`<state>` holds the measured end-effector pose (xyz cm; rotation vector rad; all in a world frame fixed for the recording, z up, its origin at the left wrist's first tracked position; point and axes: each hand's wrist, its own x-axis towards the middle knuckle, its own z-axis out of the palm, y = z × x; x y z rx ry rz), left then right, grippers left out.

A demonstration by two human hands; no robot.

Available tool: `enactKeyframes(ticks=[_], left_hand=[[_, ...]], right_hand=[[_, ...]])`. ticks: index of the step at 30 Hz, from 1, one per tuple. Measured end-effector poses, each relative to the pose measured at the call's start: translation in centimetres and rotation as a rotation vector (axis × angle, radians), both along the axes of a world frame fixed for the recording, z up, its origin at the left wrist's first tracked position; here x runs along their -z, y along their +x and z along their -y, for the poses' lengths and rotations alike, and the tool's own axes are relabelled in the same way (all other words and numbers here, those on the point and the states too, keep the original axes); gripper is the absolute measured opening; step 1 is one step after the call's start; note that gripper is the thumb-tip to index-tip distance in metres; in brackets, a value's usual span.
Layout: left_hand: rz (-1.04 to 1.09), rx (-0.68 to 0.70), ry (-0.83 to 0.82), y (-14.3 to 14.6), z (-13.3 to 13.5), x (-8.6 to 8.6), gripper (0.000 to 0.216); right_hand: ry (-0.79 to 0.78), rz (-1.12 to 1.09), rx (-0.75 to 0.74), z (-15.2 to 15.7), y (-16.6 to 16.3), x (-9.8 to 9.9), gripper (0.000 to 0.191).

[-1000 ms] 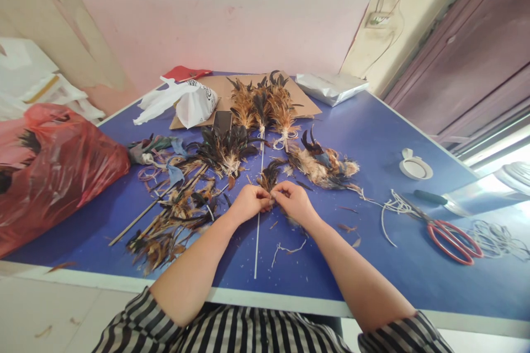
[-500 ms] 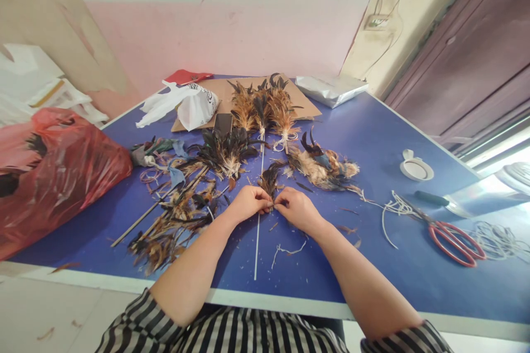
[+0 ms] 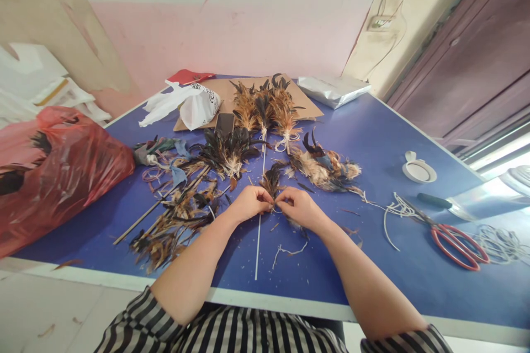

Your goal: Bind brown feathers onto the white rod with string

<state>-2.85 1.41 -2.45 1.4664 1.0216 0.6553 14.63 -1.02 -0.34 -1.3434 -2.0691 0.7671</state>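
Note:
A small bundle of dark brown feathers (image 3: 271,177) lies on the blue table in front of me, its tips pointing away. At its base my left hand (image 3: 253,203) is closed in a pinch on the bundle. My right hand (image 3: 301,207) pinches close beside it, thumb and forefinger together. A thin pale string shows at its fingertips, and the exact grip is partly hidden by the fingers. A short loose piece of white string (image 3: 290,251) lies nearer to me. Just beyond the hands sits a fan of black feathers (image 3: 229,151) with a pale tied base.
Tied brown feather bunches (image 3: 285,107) rest on cardboard (image 3: 308,107) at the back. Loose feathers (image 3: 178,231) and sticks lie left, beside a red plastic bag (image 3: 78,171). On the right are red-handled scissors (image 3: 459,245), a green-handled knife (image 3: 434,200), string (image 3: 499,242) and a white tape roll (image 3: 419,170).
The fingertips have drawn slightly apart at the bundle's base, and a bit of string now shows under the right hand. The whole view has shifted slightly.

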Motion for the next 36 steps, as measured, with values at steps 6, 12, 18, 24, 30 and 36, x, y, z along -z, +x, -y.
enactKeyframes(ticks=[6, 12, 18, 24, 30, 36], left_hand=[[-0.097, 0.052, 0.211, -0.1, 0.4, -0.3, 0.012], [-0.291, 0.06, 0.562, 0.0, 1.0, -0.9, 0.016], [-0.542, 0.051, 0.828, 0.7, 1.8, -0.8, 0.015], [-0.816, -0.03, 0.935, 1.6, 2.8, -0.2, 0.016], [-0.936, -0.077, 0.975, 1.9, 3.0, 0.2, 0.015], [-0.931, -0.05, 1.015, 1.9, 3.0, 0.0, 0.015]], right_hand=[[-0.016, -0.043, -0.046, -0.4, -0.7, 0.2, 0.028], [0.036, 0.027, -0.058, -0.5, -0.6, 1.0, 0.023], [0.084, 0.063, -0.051, -0.9, -0.5, 1.8, 0.021], [0.047, 0.041, -0.043, -1.1, -0.4, 1.7, 0.024], [-0.013, 0.001, -0.051, -1.2, -0.2, 1.7, 0.026], [-0.03, -0.025, -0.053, -1.2, -0.3, 1.5, 0.024]])
